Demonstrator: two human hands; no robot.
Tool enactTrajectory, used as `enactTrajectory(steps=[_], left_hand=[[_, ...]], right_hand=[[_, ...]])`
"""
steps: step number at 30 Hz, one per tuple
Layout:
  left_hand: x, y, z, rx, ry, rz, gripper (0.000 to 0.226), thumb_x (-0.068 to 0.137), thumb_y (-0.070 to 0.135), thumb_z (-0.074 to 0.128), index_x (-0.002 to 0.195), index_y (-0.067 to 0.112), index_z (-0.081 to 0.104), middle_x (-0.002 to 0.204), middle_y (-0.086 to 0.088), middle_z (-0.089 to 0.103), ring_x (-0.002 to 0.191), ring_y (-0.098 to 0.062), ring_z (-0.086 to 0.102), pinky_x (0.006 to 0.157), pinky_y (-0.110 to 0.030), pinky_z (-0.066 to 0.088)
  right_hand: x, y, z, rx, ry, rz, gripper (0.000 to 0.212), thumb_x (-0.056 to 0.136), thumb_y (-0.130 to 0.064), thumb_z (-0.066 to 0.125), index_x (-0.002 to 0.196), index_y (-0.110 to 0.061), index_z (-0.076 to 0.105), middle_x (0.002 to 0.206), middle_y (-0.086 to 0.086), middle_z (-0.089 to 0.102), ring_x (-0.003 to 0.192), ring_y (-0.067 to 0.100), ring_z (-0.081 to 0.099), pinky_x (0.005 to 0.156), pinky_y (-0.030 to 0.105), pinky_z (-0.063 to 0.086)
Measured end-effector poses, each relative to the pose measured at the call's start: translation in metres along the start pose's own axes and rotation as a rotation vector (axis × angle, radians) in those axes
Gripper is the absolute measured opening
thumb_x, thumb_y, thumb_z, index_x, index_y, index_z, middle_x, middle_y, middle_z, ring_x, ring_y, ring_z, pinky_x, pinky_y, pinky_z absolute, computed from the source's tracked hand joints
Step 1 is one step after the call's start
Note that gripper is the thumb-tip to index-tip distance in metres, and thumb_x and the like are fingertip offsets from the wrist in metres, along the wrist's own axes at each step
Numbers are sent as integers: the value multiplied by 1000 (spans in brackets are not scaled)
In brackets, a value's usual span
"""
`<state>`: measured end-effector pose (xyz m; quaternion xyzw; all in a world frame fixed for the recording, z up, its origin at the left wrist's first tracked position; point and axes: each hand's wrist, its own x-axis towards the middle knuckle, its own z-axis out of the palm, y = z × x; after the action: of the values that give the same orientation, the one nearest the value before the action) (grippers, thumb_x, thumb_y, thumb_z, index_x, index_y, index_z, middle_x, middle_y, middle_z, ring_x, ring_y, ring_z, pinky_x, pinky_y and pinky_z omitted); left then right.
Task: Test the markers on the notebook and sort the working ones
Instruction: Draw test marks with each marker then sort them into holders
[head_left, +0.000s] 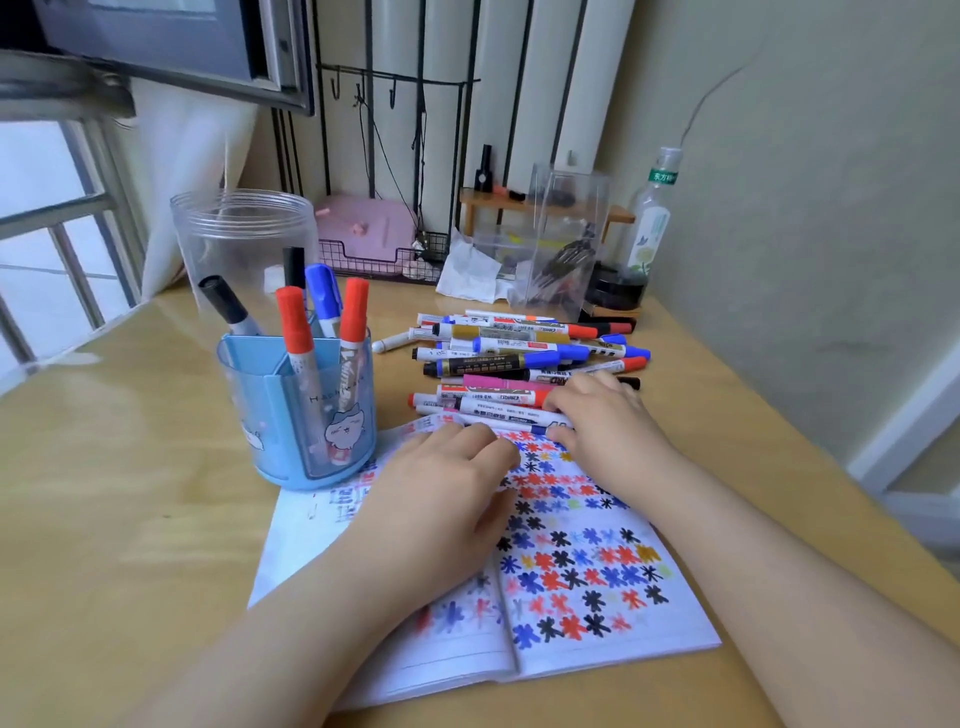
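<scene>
The wooden surface (130, 519) carries everything within arm's reach, so that testing and sorting can be done without shifting. The open notebook (597, 613) is laid flat nearest the person, its right page crowded with red, blue and black star-shaped test marks; it is judged that much of the testing is already done.

Just beyond its top edge the pile of markers (524, 358) is heaped, lying mostly crosswise and overlapping, presumably the untested stock, kept beside the page so each can be drawn and tried at once. To the left, touching the notebook's corner, the blue pen holder (311, 415) is stood upright with a few red, blue and black markers capped end up, likely the sorted working ones. A clear jar (244, 244) is placed behind it.

The left hand (441, 493) is rested palm down on the page, fingers loosely bent and holding nothing, apparently to keep the notebook flat. The right hand (602, 421) is laid on the nearest markers at the pile's front edge, fingers curled over a white-barrelled one; whether it is actually gripped cannot be told.
</scene>
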<state>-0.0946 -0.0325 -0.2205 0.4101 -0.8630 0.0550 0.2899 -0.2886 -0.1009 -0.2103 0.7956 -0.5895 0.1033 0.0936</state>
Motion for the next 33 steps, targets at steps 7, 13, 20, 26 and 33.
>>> enactTrajectory(steps=[7, 13, 20, 26, 33], left_hand=[[-2, 5, -3, -60, 46, -36, 24, 81, 35, 44, 90, 17, 59, 81, 3, 59, 73, -21, 58, 57, -34, 51], [-5, 24, -3, -140, 77, -60, 35, 86, 46, 43, 97, 17, 59, 83, 4, 61, 74, -18, 60, 59, -30, 50], [-8, 29, 1, -106, 33, -20, 35, 91, 42, 33, 87, 16, 57, 75, 4, 59, 65, -18, 56, 53, -27, 45], [-8, 21, 4, -175, 10, -92, 44, 92, 46, 22, 95, 15, 53, 87, -2, 59, 78, -24, 55, 67, -37, 45], [-10, 24, 3, -131, -57, 29, 20, 93, 32, 33, 86, 19, 46, 72, 5, 53, 58, -17, 50, 50, -30, 42]], right_hand=[[-29, -15, -38, 309, 76, 94, 13, 89, -31, 62, 99, -23, 62, 91, -10, 54, 85, 4, 48, 68, 15, 35], [-76, -29, -52, 1404, -65, 482, 5, 86, -10, 65, 90, -9, 63, 67, 0, 68, 63, 7, 61, 58, 17, 48], [-96, -37, -49, 1710, -111, 602, 20, 89, -17, 60, 94, 3, 58, 78, 14, 72, 68, 17, 69, 55, 19, 52], [-99, -23, -44, 656, 370, 174, 28, 83, -38, 67, 64, -20, 56, 55, -8, 42, 56, 3, 39, 55, 13, 32], [-96, -30, -22, 104, 289, -216, 31, 83, -38, 40, 91, -25, 68, 80, -12, 63, 78, 11, 59, 71, 21, 47]])
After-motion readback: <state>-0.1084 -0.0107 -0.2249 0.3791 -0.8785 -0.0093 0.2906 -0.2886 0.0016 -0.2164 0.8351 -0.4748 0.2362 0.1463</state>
